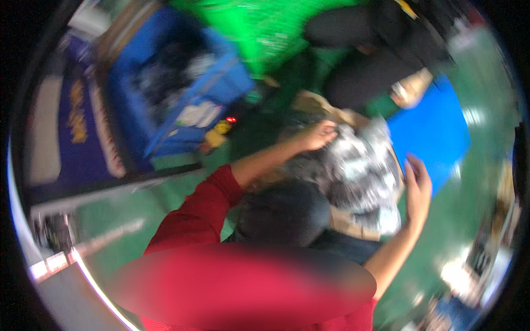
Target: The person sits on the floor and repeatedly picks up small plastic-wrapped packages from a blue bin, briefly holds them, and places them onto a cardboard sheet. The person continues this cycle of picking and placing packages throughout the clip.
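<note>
In front of my knees, a heap of shiny see-through plastic bags [359, 160] with dark contents fills a cardboard box [353, 223]. My left hand [320, 135] is at the far left of the heap, its fingers closed on the edge of a plastic bag. To the right of the box, my right hand [418, 185] is raised with its fingers apart and nothing in it. Motion blur hides what exactly the bags contain.
A blue plastic crate [226, 83] with dark bagged items stands at the far left. Beyond the box is another person's dark-trousered leg [364, 77]. A blue flat sheet [433, 132] lies right of the box on the green floor, and a bright green sack [248, 33] lies at the back.
</note>
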Tool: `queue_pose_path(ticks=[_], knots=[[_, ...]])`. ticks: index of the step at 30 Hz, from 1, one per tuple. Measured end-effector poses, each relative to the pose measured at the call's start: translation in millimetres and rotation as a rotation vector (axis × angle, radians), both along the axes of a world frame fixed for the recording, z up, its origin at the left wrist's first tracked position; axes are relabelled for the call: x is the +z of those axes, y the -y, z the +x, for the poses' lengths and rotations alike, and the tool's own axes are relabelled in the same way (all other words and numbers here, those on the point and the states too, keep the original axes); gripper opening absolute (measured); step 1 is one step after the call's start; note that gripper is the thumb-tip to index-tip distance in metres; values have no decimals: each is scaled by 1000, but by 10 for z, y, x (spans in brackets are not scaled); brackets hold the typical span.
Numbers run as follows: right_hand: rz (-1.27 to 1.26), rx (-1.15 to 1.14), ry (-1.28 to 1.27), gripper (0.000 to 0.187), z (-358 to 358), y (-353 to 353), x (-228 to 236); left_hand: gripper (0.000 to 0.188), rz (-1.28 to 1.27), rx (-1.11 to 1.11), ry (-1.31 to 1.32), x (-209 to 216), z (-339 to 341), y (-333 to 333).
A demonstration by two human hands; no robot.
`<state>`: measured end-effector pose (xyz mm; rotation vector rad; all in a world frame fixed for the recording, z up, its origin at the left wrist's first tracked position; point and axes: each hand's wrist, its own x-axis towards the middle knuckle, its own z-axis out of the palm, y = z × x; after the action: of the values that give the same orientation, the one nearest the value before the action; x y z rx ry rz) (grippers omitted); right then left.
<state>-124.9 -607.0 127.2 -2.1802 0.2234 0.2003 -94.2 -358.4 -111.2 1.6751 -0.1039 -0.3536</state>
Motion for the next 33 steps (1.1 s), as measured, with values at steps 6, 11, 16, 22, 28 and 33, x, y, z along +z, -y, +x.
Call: queue_pose_path(ticks=[6,11,16,22,28,33], knots=[[-46,101,-81,29,68,-57,-242,14,557,1013,851,1887,60,-2236],[-65,179,-111,28,137,-410,-178,32,1136,1364,199,1154,-170,-4851],[-135,107,-118,32,-2,-318,-89,72,1135,1164,-170,488,-123,-5287],[-213,77,-166,29,-55,-429,8,62,1393,962,-17,-555,-367,-5880],[-168,158,-114,28,-8,-464,-50,35,1291,1376,-9,-542,-712,-6982],[-154,159,-96,28,-20,-523,57,29,626,1436,374,-489,-667,-6431]])
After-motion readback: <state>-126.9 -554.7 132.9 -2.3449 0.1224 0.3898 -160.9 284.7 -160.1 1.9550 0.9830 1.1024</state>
